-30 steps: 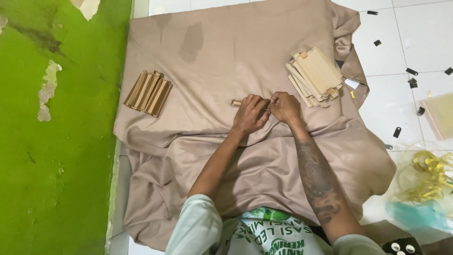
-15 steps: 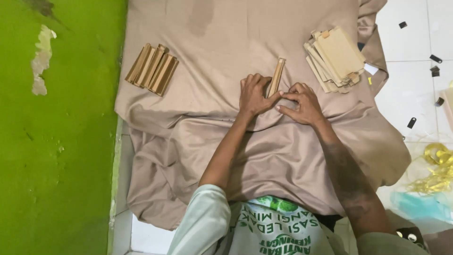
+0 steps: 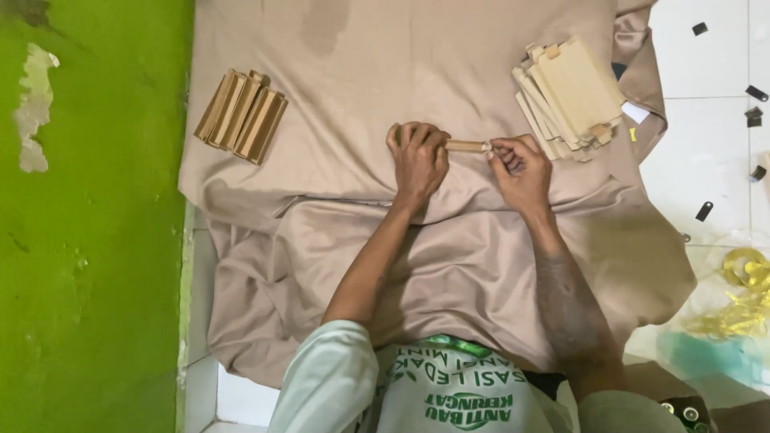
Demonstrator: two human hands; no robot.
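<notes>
A long, narrow folded tan cardboard piece [image 3: 466, 146] lies horizontally between both hands over a beige cloth [image 3: 361, 72]. My left hand [image 3: 419, 158] is wrapped around its left end. My right hand [image 3: 520, 166] pinches its right end with the fingertips. A stack of flat tan cardboard blanks [image 3: 568, 96] rests just beyond my right hand. A row of several folded narrow cardboard boxes [image 3: 242, 116] lies at the far left of the cloth.
A green wall [image 3: 88, 240] runs along the left. White tiled floor [image 3: 714, 136] on the right carries small dark scraps [image 3: 703, 211] and a gold ribbon with clear plastic [image 3: 746, 281]. The cloth is rumpled toward my lap.
The cardboard piece stood nearly upright by my left hand half a second ago; now it lies horizontal, held at both ends. Both hands have shifted slightly apart.
</notes>
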